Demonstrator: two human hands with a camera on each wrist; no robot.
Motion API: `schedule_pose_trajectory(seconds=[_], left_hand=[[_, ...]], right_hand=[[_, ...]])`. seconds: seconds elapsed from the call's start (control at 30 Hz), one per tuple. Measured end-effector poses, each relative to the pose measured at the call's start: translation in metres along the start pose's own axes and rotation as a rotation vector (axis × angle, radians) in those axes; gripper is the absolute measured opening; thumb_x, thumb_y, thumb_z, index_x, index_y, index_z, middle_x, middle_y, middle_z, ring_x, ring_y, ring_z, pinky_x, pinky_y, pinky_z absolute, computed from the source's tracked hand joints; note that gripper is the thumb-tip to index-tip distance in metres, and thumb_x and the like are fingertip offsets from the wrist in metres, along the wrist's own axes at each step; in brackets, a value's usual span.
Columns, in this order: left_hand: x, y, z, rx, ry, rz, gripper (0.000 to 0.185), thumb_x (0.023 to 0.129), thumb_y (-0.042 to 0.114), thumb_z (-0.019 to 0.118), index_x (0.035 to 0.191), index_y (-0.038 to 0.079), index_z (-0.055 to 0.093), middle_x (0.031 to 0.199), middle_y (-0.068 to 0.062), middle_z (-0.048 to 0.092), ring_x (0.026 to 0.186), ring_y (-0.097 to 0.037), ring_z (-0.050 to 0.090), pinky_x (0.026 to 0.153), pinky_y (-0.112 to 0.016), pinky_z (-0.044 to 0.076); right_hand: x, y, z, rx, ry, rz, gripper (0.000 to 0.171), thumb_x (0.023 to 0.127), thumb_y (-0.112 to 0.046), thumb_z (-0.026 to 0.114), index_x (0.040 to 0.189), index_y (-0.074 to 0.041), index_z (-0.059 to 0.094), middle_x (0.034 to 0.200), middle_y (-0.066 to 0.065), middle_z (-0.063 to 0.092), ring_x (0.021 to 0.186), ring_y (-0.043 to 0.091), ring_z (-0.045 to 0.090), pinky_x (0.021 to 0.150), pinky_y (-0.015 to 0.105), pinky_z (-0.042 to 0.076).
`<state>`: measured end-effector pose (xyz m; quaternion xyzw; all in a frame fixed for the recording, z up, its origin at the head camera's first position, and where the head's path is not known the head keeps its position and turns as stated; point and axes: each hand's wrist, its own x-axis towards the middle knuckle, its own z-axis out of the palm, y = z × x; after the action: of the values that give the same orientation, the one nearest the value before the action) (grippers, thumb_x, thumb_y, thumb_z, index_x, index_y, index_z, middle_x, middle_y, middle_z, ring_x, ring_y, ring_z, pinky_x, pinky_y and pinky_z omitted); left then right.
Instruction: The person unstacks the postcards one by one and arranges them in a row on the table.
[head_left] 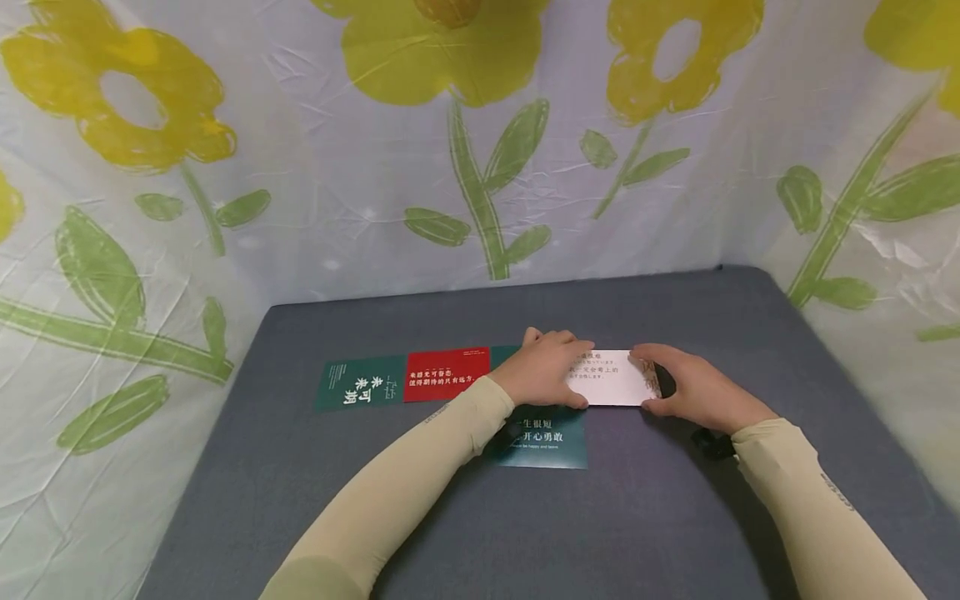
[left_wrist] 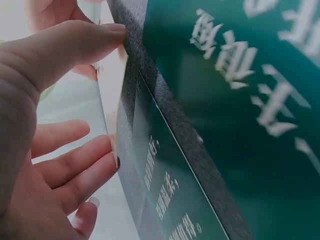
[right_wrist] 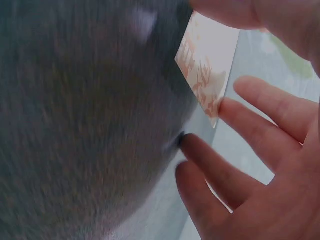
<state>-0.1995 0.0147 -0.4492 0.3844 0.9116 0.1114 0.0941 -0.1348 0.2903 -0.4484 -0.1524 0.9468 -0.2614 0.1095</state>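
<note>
A white postcard-like card (head_left: 615, 387) with printed lines of text lies between my two hands over the grey table. My left hand (head_left: 543, 371) holds its left part, thumb at the near edge and fingertips at the far edge. At the other end my right hand (head_left: 697, 387) grips the card by the near and far edges of its right side. Under the left wrist, a green card (head_left: 547, 446) with white writing shows in part. Another green card (head_left: 504, 357) is mostly hidden behind the left hand; its writing shows in the left wrist view.
Left of the hands, a red card (head_left: 442, 383) lies in a row with a dark green card (head_left: 363, 396) whose large white characters run sideways. The grey table (head_left: 465, 533) reaches back to a white curtain (head_left: 337, 167) with printed yellow flowers.
</note>
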Motion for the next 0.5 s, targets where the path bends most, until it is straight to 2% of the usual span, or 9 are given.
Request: schedule_pose_trajectory(seconds=[0.23, 0.5], left_hand=[[0.026, 0.002, 0.001, 0.004, 0.007, -0.021, 0.089, 0.088, 0.058, 0.085, 0.162, 0.022, 0.051, 0.152, 0.001, 0.061, 0.135, -0.013, 0.057, 0.099, -0.041, 0.032], [0.041, 0.005, 0.005, -0.014, -0.013, -0.04, 0.088, 0.088, 0.058, 0.085, 0.161, 0.022, 0.053, 0.153, 0.001, 0.061, 0.136, -0.015, 0.058, 0.1, -0.043, 0.033]], right_hand=[[0.008, 0.018, -0.017, 0.034, -0.051, 0.037, 0.081, 0.095, -0.021, 0.084, 0.164, -0.007, 0.043, 0.169, 0.026, 0.041, 0.153, 0.052, 0.041, 0.113, 0.067, 0.047], [0.013, 0.033, -0.019, 0.042, -0.076, 0.047, 0.084, 0.094, -0.023, 0.085, 0.164, -0.005, 0.042, 0.168, 0.028, 0.04, 0.152, 0.054, 0.04, 0.113, 0.069, 0.046]])
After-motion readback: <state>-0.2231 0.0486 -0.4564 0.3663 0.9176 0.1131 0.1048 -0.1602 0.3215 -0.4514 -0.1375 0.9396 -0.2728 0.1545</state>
